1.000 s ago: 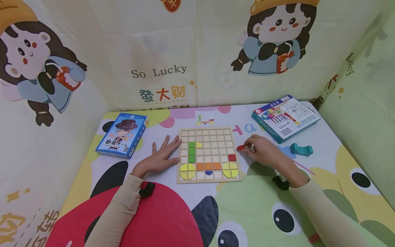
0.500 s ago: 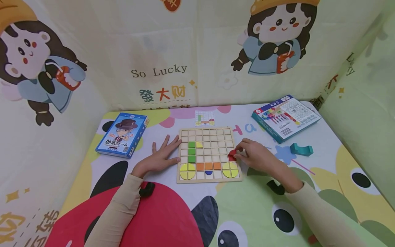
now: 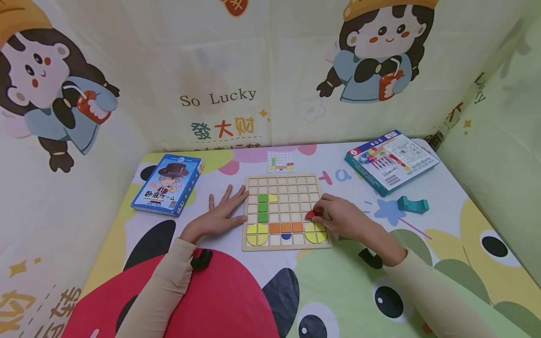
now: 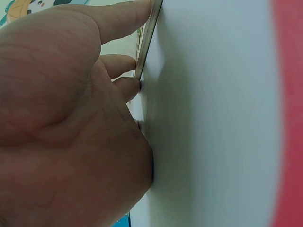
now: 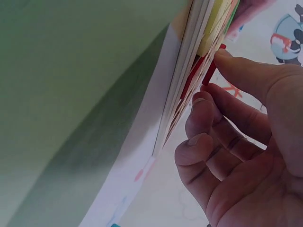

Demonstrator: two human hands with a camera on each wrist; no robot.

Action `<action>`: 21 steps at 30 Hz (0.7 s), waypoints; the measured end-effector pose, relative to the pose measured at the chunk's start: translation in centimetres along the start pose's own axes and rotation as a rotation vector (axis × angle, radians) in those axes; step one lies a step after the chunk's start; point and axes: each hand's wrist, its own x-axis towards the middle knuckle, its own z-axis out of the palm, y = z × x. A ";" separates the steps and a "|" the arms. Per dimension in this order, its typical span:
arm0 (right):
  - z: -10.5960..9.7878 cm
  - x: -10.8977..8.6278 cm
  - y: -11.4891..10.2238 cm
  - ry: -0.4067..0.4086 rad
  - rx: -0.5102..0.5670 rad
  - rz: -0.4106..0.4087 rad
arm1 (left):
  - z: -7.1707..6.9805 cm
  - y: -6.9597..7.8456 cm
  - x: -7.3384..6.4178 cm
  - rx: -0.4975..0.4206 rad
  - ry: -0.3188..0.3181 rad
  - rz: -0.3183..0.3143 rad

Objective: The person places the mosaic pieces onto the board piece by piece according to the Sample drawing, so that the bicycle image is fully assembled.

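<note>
A square wooden grid board point(image 3: 287, 248) lies on the table. My left hand point(image 3: 217, 216) rests beside it, fingers spread, thumb and fingertips touching its left edge. My right hand point(image 3: 348, 218) pinches a red half-round piece point(image 3: 310, 214) between thumb and forefinger over the board's right side. In the right wrist view this red piece point(image 5: 209, 71) stands apart from the grid; a red square point(image 5: 190, 80) lies in the board beneath it. Green squares point(image 3: 263, 206), orange squares point(image 3: 286, 227), yellow rounded pieces point(image 3: 257, 234) and a blue half-round point(image 3: 286, 236) fill other cells.
A small printed pattern card point(image 3: 281, 162) lies behind the board. The blue box point(image 3: 169, 184) is at the left; a teal-edged box point(image 3: 393, 162) stands back right. Nearer is a teal arched block point(image 3: 413, 205). Patterned cloth walls rise behind and at the sides.
My right hand has moved left with the red half-round piece, from beside the board to over its right columns. The left hand has stayed at the board's edge.
</note>
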 end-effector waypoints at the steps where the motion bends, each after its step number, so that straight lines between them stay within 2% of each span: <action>1: 0.1 0.0 0.0 -0.002 0.002 -0.003 | 0.0 0.0 0.0 0.000 -0.001 -0.001; 21: 0.2 0.6 -0.4 -0.050 0.010 0.011 | -0.1 0.3 -0.1 -0.002 -0.002 -0.005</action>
